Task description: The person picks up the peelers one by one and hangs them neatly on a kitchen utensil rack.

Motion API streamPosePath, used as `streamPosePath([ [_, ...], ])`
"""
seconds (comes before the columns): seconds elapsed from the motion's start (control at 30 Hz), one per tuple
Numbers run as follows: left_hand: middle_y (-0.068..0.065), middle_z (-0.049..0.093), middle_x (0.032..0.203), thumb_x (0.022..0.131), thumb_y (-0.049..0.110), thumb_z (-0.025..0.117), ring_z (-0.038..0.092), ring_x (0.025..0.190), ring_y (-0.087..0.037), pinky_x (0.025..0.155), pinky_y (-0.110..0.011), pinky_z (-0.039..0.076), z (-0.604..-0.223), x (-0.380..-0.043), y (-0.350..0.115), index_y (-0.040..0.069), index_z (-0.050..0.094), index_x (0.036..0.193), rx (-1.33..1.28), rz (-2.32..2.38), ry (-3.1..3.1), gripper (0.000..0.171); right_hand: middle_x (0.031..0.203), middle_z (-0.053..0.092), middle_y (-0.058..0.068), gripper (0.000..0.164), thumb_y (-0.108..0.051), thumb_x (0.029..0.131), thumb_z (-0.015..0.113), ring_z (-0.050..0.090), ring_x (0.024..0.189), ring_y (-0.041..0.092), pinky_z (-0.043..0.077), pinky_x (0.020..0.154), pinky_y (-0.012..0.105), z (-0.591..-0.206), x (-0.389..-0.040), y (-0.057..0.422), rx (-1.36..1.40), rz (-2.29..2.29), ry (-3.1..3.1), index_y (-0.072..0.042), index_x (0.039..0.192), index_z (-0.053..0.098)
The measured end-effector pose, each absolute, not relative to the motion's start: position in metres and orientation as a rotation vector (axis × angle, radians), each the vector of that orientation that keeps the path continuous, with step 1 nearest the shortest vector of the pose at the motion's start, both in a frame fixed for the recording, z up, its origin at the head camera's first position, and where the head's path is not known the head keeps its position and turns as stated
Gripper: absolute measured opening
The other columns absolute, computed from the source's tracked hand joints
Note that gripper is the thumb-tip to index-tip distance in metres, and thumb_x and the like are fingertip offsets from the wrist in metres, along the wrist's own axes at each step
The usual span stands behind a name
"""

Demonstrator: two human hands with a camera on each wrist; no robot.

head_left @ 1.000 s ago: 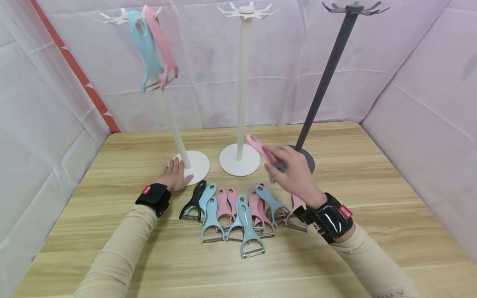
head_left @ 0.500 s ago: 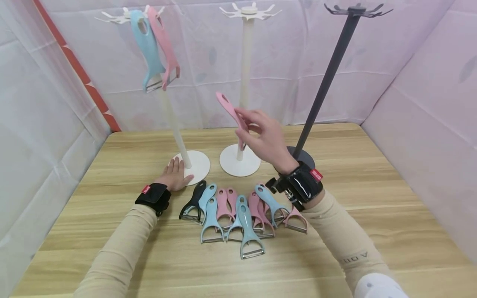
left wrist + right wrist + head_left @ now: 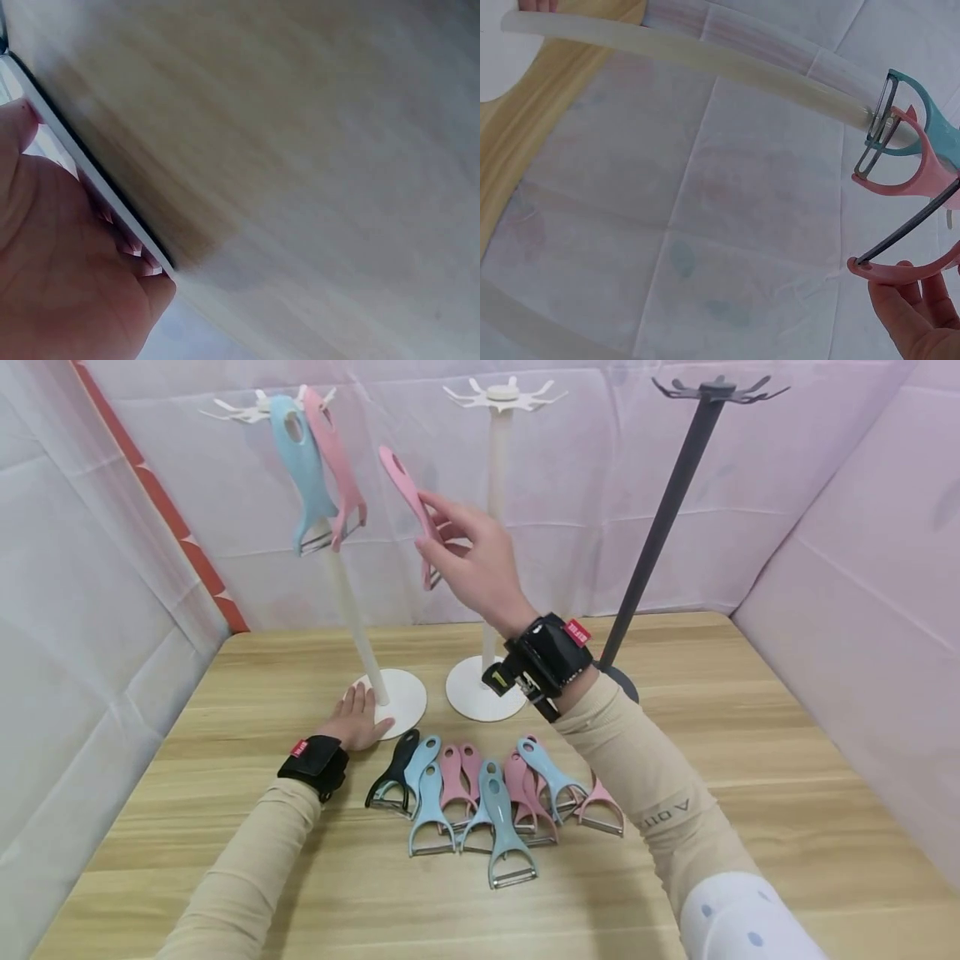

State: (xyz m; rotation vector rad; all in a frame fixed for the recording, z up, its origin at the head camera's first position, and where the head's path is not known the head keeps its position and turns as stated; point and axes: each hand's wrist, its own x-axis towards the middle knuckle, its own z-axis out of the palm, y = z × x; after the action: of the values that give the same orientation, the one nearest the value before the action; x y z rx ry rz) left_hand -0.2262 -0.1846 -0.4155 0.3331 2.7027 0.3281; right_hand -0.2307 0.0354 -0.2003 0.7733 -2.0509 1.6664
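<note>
Right hand (image 3: 480, 560) is pinching a pink peeler (image 3: 408, 493) between thumb and fingers, hole end up and leaning left, sitting in the air between left stand (image 3: 348, 610) and middle stand (image 3: 497, 460). Left hand (image 3: 354, 720) is resting flat on left stand's base, fingers extended, likely steadying it. I'm reading this as the hanging step; next move is probably calling for lining the hole up with a free hook, avoiding the hung pair. No containers showing; stands are doing the carrying. Left stand is holding a blue peeler (image 3: 303, 468) and another pink one (image 3: 337, 464) side by side. Dark stand (image 3: 667, 510) is standing rightmost, all three bases sitting toward the table's (image 3: 750, 793) back edge. Loose pile (image 3: 502, 814) is lying in front, blue, pink and one black, well in from the side edges.
</note>
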Motion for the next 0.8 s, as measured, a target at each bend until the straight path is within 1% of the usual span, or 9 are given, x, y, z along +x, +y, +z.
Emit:
streamPosePath([
  [0.13, -0.032, -0.010, 0.144, 0.096, 0.041, 0.031, -0.010, 0.133, -0.042, 0.108, -0.050, 0.000, -0.416, -0.226, -0.183, -0.014, -0.001, 0.139, 0.322, 0.301, 2.714, 0.076, 0.098, 0.059, 0.014, 0.042, -0.001, 0.083, 0.061, 0.060, 0.082, 0.016, 0.049, 0.076, 0.021, -0.188, -0.236, 0.026, 0.776, 1.614, -2.047, 0.000, 0.124, 0.055],
  [0.23, -0.033, -0.009, 0.144, 0.096, 0.042, 0.032, -0.010, 0.133, -0.042, 0.108, -0.050, 0.000, -0.413, -0.225, -0.181, -0.014, 0.000, 0.139, 0.317, 0.293, 2.712, 0.077, 0.100, 0.060, 0.011, 0.043, -0.004, 0.084, 0.061, 0.060, 0.084, 0.014, 0.047, 0.072, 0.019, -0.179, -0.241, 0.020, 0.727, 1.589, -2.089, -0.004, 0.127, 0.054],
  [0.4, -0.031, -0.008, 0.145, 0.097, 0.042, 0.031, -0.009, 0.134, -0.041, 0.108, -0.049, 0.000, -0.413, -0.222, -0.178, -0.013, 0.001, 0.139, 0.336, 0.282, 2.711, 0.076, 0.105, 0.060, 0.009, 0.044, -0.007, 0.087, 0.060, 0.058, 0.087, 0.013, 0.044, 0.067, 0.019, -0.166, -0.249, 0.010, 0.653, 1.644, -2.122, -0.011, 0.130, 0.052],
  [0.53, -0.031, -0.009, 0.145, 0.096, 0.042, 0.032, -0.009, 0.134, -0.041, 0.108, -0.049, -0.001, -0.414, -0.221, -0.175, -0.013, 0.000, 0.139, 0.326, 0.289, 2.707, 0.077, 0.106, 0.059, 0.009, 0.043, -0.006, 0.088, 0.057, 0.058, 0.087, 0.014, 0.045, 0.065, 0.020, -0.157, -0.254, -0.001, 0.650, 1.698, -2.107, -0.010, 0.130, 0.051],
  [0.67, -0.030, -0.010, 0.145, 0.096, 0.042, 0.033, -0.010, 0.134, -0.040, 0.108, -0.049, -0.001, -0.418, -0.220, -0.174, -0.012, -0.002, 0.140, 0.321, 0.292, 2.708, 0.078, 0.106, 0.059, 0.010, 0.042, -0.005, 0.089, 0.055, 0.059, 0.089, 0.015, 0.048, 0.067, 0.021, -0.151, -0.255, -0.008, 0.638, 1.767, -2.100, -0.008, 0.130, 0.051],
  [0.8, -0.031, -0.010, 0.145, 0.096, 0.042, 0.032, -0.011, 0.133, -0.041, 0.108, -0.049, -0.001, -0.421, -0.220, -0.175, -0.012, -0.002, 0.140, 0.332, 0.289, 2.713, 0.078, 0.107, 0.059, 0.010, 0.040, -0.005, 0.089, 0.055, 0.059, 0.091, 0.016, 0.049, 0.067, 0.022, -0.149, -0.255, -0.011, 0.592, 1.811, -2.131, -0.009, 0.129, 0.052],
])
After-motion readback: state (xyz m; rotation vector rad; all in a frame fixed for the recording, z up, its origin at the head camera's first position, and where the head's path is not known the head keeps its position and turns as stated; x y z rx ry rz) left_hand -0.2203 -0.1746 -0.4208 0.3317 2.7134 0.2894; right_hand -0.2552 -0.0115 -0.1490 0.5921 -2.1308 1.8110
